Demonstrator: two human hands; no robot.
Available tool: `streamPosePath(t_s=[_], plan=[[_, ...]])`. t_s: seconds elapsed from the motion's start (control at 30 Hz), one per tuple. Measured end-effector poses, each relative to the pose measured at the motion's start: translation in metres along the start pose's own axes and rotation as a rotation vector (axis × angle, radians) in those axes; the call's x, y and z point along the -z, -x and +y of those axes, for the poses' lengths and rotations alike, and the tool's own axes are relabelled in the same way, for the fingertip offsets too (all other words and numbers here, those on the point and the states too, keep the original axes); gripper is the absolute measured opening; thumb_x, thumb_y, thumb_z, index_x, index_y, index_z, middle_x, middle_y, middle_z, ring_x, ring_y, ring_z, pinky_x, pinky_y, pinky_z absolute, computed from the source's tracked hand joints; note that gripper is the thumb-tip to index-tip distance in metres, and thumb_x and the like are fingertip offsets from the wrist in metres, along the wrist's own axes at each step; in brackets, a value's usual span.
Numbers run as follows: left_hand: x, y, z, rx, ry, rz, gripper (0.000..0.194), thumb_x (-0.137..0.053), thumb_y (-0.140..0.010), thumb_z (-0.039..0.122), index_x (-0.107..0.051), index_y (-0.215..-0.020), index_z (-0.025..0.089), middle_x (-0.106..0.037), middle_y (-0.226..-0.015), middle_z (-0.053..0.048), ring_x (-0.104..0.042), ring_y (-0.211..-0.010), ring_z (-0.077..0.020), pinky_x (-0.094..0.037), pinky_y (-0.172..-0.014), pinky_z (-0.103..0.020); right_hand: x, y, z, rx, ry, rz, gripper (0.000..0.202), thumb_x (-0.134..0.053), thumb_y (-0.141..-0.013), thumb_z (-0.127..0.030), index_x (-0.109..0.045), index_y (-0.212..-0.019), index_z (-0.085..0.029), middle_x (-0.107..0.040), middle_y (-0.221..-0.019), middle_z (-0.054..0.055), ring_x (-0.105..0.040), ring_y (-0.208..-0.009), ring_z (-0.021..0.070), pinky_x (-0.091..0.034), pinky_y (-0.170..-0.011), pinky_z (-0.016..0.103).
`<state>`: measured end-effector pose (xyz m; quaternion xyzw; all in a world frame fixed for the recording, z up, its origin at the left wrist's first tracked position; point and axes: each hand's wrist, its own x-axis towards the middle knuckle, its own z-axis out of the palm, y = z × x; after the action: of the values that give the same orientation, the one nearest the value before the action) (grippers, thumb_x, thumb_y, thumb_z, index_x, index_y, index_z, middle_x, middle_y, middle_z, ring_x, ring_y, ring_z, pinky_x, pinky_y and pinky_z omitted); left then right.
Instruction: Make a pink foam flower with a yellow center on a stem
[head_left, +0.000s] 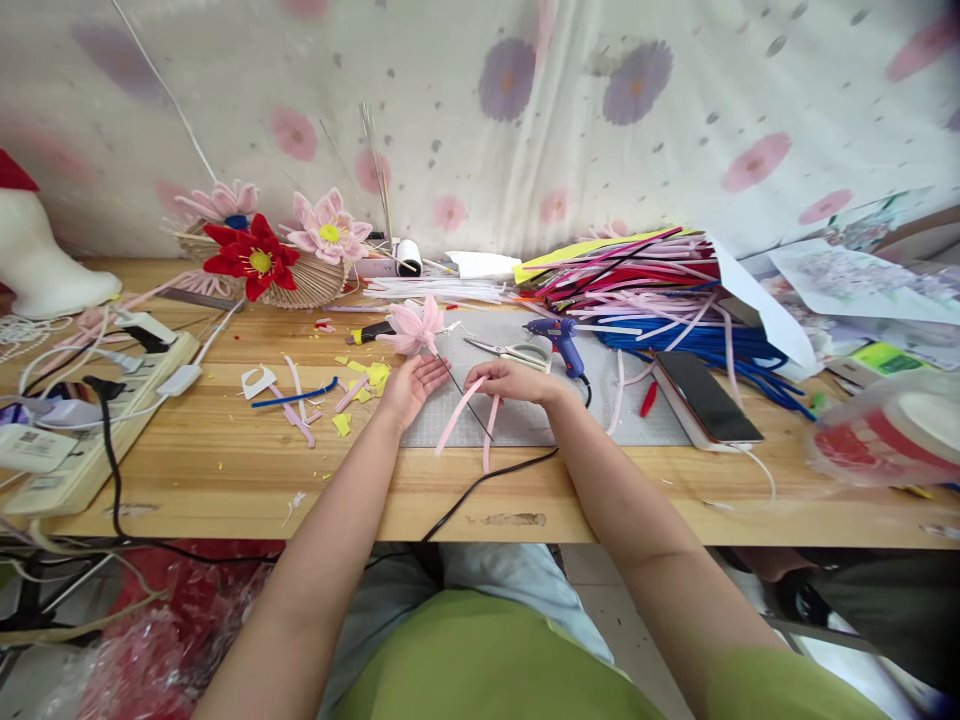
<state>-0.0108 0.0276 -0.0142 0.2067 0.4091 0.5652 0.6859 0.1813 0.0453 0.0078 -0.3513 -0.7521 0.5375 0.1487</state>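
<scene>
My left hand (417, 390) is turned palm up, its fingers fairly straight, and supports a pale pink fuzzy flower (415, 327) by the top of its stem. The thin dark wire stem (474, 414) slants down to the right, its lower end close to the mat. My right hand (511, 380) is closed in a pinch on a pink pipe cleaner (459, 415), whose two ends hang down beside the stem. Just behind that hand lie scissors (517, 352) with light handles. A blue glue gun (562, 342) rests on the grey cutting mat (660, 425).
Bundles of coloured pipe cleaners (637, 275) lie at the back right, near a phone (705, 395). Finished flowers (259, 255) stand at the back left. A power strip (112, 420) with cables is at far left. Yellow scraps (367, 380) litter the wood. A black cord (487, 478) crosses the front edge.
</scene>
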Motion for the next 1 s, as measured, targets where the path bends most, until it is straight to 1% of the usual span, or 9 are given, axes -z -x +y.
streamPosePath(t_s=[0.2,0.3,0.4,0.5,0.6,0.67,0.73,0.87,1.0], plan=[[0.002,0.0,0.004,0.134,0.201,-0.068,0.018,-0.048,-0.085,0.026,-0.054,-0.086,0.009,-0.065,-0.088,-0.016,-0.066,-0.088,-0.0233,-0.053,-0.078,-0.037,-0.011,-0.01,0.009,0.018,-0.113,0.02,0.021,-0.061,-0.072,-0.029,-0.063,-0.088,-0.015,-0.058,-0.073,-0.001,-0.048,-0.059,0.0074,-0.043,-0.056,0.021],[0.005,-0.002,0.007,0.149,0.285,-0.089,0.021,-0.044,-0.089,0.028,-0.054,-0.083,0.01,-0.062,-0.075,-0.01,-0.064,-0.067,-0.0139,-0.054,-0.064,-0.027,-0.013,-0.013,0.016,-0.013,-0.371,0.078,0.023,-0.064,-0.067,-0.024,-0.06,-0.089,-0.016,-0.059,-0.07,-0.001,-0.054,-0.062,0.0091,-0.047,-0.062,0.024],[0.009,-0.003,0.01,0.153,0.31,-0.085,0.032,-0.036,-0.092,0.035,-0.053,-0.077,0.013,-0.044,-0.051,0.003,-0.039,-0.036,-0.0035,-0.033,-0.033,-0.012,-0.012,-0.014,0.02,-0.039,-0.638,0.187,0.023,-0.062,-0.064,-0.02,-0.057,-0.087,-0.016,-0.052,-0.06,-0.006,-0.042,-0.045,0.0037,-0.042,-0.05,0.02],[0.012,-0.003,0.013,0.118,0.26,-0.102,0.028,-0.035,-0.093,0.029,-0.054,-0.078,0.015,-0.026,-0.045,0.008,-0.023,-0.03,-0.0023,-0.011,-0.027,-0.011,-0.008,-0.014,0.02,-0.045,-0.675,0.301,0.019,-0.059,-0.066,-0.021,-0.055,-0.085,-0.017,-0.039,-0.053,-0.01,-0.019,-0.037,0.001,-0.024,-0.038,0.017],[0.01,0.001,0.014,0.031,0.197,-0.139,0.017,-0.042,-0.09,0.018,-0.056,-0.081,0.014,-0.033,-0.049,0.007,-0.029,-0.034,-0.0009,-0.017,-0.03,-0.009,-0.006,-0.013,0.022,-0.036,-0.369,0.475,0.018,-0.053,-0.074,-0.029,-0.06,-0.086,-0.017,-0.036,-0.051,-0.008,-0.025,-0.04,0.004,-0.023,-0.041,0.019],[0.007,0.003,0.014,-0.016,0.166,-0.129,0.015,-0.045,-0.089,0.014,-0.055,-0.078,0.012,-0.045,-0.056,0.004,-0.038,-0.04,-0.0007,-0.024,-0.033,-0.009,-0.005,-0.012,0.025,-0.05,0.031,0.632,0.021,-0.052,-0.076,-0.031,-0.065,-0.084,-0.017,-0.048,-0.058,-0.002,-0.04,-0.05,0.0078,-0.033,-0.05,0.022],[0.005,0.004,0.012,-0.047,0.126,-0.099,0.015,-0.046,-0.088,0.014,-0.055,-0.076,0.011,-0.055,-0.065,-0.001,-0.045,-0.046,-0.0014,-0.029,-0.035,-0.009,-0.006,-0.011,0.029,-0.087,0.428,0.72,0.023,-0.053,-0.077,-0.032,-0.07,-0.085,-0.018,-0.06,-0.077,0.004,-0.053,-0.067,0.0142,-0.04,-0.063,0.027],[0.002,0.004,0.007,-0.061,0.019,-0.066,0.015,-0.047,-0.087,0.011,-0.057,-0.076,0.01,-0.063,-0.074,-0.005,-0.048,-0.049,-0.0015,-0.027,-0.034,-0.009,-0.008,-0.011,0.033,-0.1,0.822,0.663,0.032,-0.051,-0.08,-0.025,-0.067,-0.107,-0.022,-0.061,-0.109,0.008,-0.056,-0.094,0.0231,-0.043,-0.077,0.033],[0.001,0.003,0.006,-0.059,-0.022,-0.024,0.018,-0.046,-0.086,0.008,-0.057,-0.072,0.009,-0.06,-0.065,-0.002,-0.039,-0.04,0.0009,-0.026,-0.034,-0.009,-0.014,-0.015,0.029,0.154,0.964,0.573,0.05,-0.046,-0.075,-0.006,-0.058,-0.121,-0.021,-0.054,-0.124,0.009,-0.045,-0.112,0.0258,-0.037,-0.094,0.04]])
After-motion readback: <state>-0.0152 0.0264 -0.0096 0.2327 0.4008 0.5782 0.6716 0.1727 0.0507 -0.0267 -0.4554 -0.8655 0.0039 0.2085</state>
